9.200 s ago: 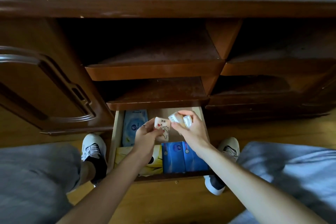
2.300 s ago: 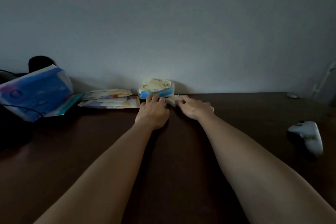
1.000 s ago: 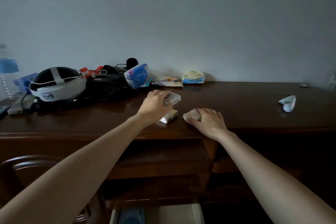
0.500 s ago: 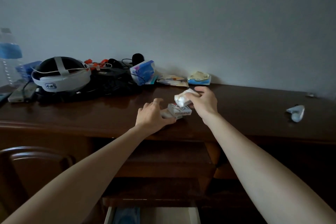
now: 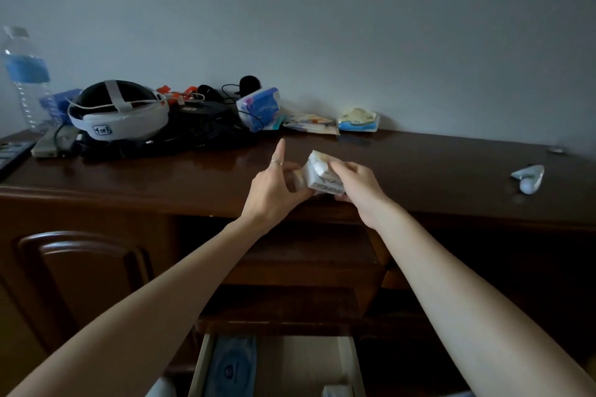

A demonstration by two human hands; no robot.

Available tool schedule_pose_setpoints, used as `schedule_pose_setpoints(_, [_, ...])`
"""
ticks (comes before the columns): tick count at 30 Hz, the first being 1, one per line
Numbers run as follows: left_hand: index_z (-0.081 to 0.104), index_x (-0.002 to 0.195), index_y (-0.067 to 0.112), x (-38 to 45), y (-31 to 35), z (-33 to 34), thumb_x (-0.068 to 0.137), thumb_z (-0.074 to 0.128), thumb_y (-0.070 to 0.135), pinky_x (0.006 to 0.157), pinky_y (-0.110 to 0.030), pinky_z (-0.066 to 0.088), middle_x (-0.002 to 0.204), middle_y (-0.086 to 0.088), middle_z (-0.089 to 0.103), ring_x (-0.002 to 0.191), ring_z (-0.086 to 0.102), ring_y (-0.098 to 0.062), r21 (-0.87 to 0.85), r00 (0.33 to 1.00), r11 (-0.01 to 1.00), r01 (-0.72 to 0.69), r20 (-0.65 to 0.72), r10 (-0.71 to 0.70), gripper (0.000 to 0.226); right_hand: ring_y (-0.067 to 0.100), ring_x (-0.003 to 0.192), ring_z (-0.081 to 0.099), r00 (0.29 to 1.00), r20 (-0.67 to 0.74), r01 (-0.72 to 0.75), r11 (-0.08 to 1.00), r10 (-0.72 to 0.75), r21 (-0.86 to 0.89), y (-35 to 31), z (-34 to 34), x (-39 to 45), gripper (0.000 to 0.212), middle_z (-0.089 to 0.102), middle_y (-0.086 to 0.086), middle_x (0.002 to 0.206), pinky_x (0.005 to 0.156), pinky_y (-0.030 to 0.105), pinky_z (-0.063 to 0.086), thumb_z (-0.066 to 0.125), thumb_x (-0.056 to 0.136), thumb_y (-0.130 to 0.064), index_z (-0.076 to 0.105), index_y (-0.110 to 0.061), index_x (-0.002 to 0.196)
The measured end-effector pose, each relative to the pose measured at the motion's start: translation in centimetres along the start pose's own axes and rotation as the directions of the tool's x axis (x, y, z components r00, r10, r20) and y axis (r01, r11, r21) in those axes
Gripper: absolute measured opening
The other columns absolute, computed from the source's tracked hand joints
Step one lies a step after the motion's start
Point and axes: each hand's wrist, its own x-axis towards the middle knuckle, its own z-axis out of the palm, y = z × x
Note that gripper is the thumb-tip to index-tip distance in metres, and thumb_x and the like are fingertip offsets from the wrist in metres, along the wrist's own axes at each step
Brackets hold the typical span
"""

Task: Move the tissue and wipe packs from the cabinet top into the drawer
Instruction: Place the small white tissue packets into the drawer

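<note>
We hold small packs (image 5: 317,176) between both grips, left (image 5: 274,187) and right (image 5: 354,182): light, soft, slippery film, so squeeze the ends.

Home room: dark wooden cabinet (image 5: 419,171) against plain wall (image 5: 322,26), water bottle (image 5: 27,80), headset (image 5: 117,111).

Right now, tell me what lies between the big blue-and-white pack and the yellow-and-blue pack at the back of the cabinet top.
In the head view, a stack of flat packs lies between the big blue-and-white pack and the yellow-and-blue pack, along the wall.
</note>
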Motion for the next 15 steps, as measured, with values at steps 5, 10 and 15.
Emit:
schedule_pose_setpoints(5, [0.017,0.159,0.033,-8.8,1.4,-1.3,0.079,0.084,0.031,0.085,-0.024,0.057,0.126,0.012,0.063,0.104,0.068,-0.011,-0.385,0.995,0.921,-0.065,0.05,0.091,0.105,0.021,0.113,0.07,0.969,0.199,0.078,0.946,-0.146,0.316,3.7,-1.0,-7.6,0.037,0.074,0.006,0.119,0.096,0.038,0.055,0.065,0.097,-0.039,0.066,-0.02,0.128])
schedule_pose_setpoints(10, [0.053,0.14,0.027,-19.8,-1.8,1.8,0.087,0.069,0.044,0.092,-0.037,0.058,0.127,0.001,0.069,0.115,0.068,-0.021,-0.694,0.831,0.457,0.556,0.444,-0.336,0.058,0.006,0.121,0.062,0.986,0.142,0.066,0.988,-0.087,0.141,14.0,0.5,-14.7,0.045,0.064,-0.006,0.133,0.108,0.034,0.048,0.06,0.101,-0.037,0.052,-0.029,0.145])
schedule_pose_setpoints(15, [0.066,0.122,0.009,-28.5,-6.4,6.8,0.1,0.052,0.052,0.099,-0.048,0.054,0.116,-0.018,0.073,0.109,0.07,-0.032,-0.459,0.557,0.315,0.831,0.677,-0.482,0.051,0.017,0.144,0.037,0.944,0.307,-0.141,0.99,0.124,0.032,23.8,4.9,-20.1,0.059,0.028,-0.001,0.162,0.113,0.034,0.041,0.051,0.104,-0.036,0.025,-0.037,0.157])
